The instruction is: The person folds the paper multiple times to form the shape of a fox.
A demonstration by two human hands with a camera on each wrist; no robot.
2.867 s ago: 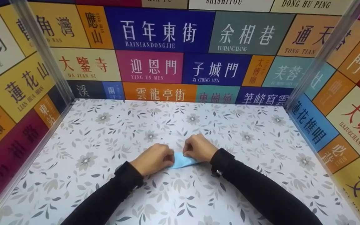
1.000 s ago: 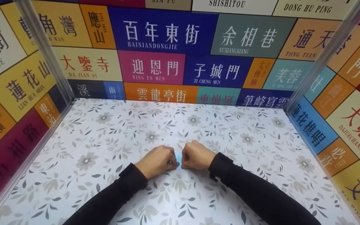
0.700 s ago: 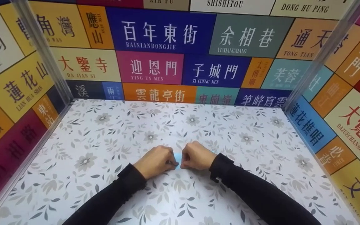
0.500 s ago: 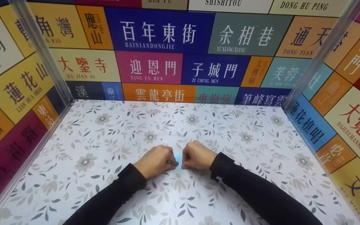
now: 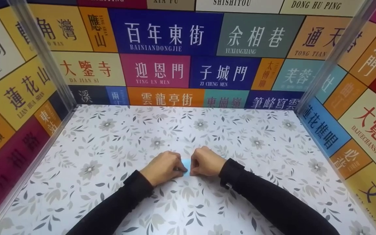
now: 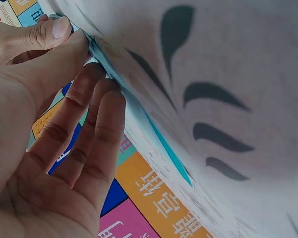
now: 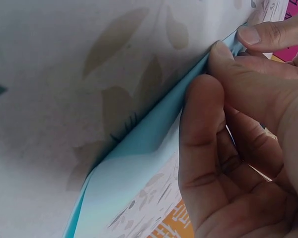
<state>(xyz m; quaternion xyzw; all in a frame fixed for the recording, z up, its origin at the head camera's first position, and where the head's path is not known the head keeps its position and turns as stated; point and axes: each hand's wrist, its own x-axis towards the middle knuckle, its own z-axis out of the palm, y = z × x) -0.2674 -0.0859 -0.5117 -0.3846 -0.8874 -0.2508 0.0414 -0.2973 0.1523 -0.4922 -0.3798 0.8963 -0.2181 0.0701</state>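
A folded piece of light blue paper (image 5: 185, 167) lies on the table between my two hands, mostly hidden by them in the head view. My left hand (image 5: 163, 167) pinches it at its left side with thumb and fingertips. From the right, my right hand (image 5: 207, 162) pinches it as well, a narrow gap away from the left. In the right wrist view the paper (image 7: 144, 134) shows a raised fold with small dark marks near its lower edge. The left wrist view shows a thin teal strip of the paper (image 6: 169, 148) along the tabletop, past my curled fingers.
The tabletop (image 5: 109, 202) has a white covering printed with grey leaves and flowers. Panels with coloured sign-like blocks (image 5: 171, 32) stand at the back and both sides. Clear corner strips (image 5: 333, 55) join them.
Since the oldest frame, my right hand has come down and closer to my left, covering paper that stuck out to the right. Over the last second both hands stay almost still.
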